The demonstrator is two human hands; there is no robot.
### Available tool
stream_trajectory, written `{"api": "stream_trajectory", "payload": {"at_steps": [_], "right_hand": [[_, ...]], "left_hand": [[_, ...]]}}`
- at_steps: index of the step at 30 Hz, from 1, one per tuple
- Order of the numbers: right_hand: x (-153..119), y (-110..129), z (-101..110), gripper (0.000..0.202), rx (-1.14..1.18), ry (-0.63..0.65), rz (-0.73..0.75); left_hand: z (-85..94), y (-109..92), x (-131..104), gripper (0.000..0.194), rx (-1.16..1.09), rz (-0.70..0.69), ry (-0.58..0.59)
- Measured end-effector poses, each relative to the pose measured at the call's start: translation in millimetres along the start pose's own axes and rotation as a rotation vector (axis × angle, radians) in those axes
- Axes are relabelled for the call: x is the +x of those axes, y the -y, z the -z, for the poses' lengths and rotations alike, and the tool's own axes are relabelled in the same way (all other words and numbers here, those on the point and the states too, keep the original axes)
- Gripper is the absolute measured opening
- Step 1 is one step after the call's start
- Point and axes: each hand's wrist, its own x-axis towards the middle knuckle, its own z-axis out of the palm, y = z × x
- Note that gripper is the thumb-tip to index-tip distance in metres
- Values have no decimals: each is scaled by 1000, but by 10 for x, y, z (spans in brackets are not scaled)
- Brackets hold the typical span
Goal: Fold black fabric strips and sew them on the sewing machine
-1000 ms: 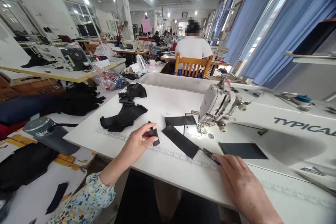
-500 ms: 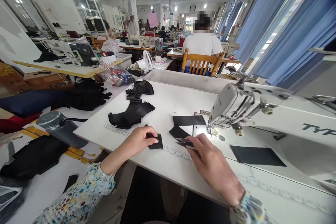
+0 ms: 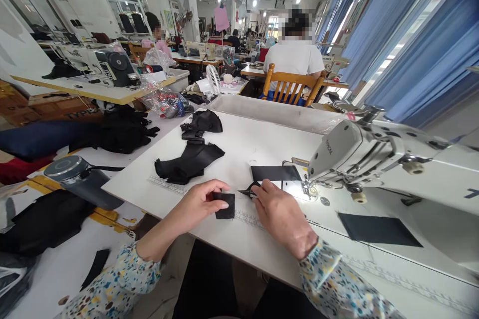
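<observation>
The left hand [image 3: 194, 205] pinches a small black cloth [image 3: 226, 211], maybe to keep it still, while the right hand [image 3: 279, 213] grips a pointy tool [image 3: 247, 193] facing the left fingers [image 3: 221, 205].

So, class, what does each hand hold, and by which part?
Left hand: small black rectangular fabric piece, pinched near its upper-left corner. Right hand: slim pointed metal snips, held behind the exposed tip.

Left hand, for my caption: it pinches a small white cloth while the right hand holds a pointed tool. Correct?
The colour is wrong: the head view shows the left hand pinching a small black cloth, the right hand holding a pointed tool.
</observation>
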Motion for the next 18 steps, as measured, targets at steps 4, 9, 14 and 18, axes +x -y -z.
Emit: {"api": "stream_trajectory", "payload": {"at_steps": [4,9,14,18], "right_hand": [[-187,-104,189,25,192,-36,-145],[-588,-108,365,35,775,-65,-488],[-927,121,316,37,1178,-50,-595],[-1064,199,304,24,1313,-114,-559]], "left_hand": [[50,-37,-45,33,-94,-37,-2],[-43,-220,-144,35,-153,-26,44],[-454,-410,-265,37,-203,-9,139],[-784,-512,-357,39,-181,-25,237]]}}
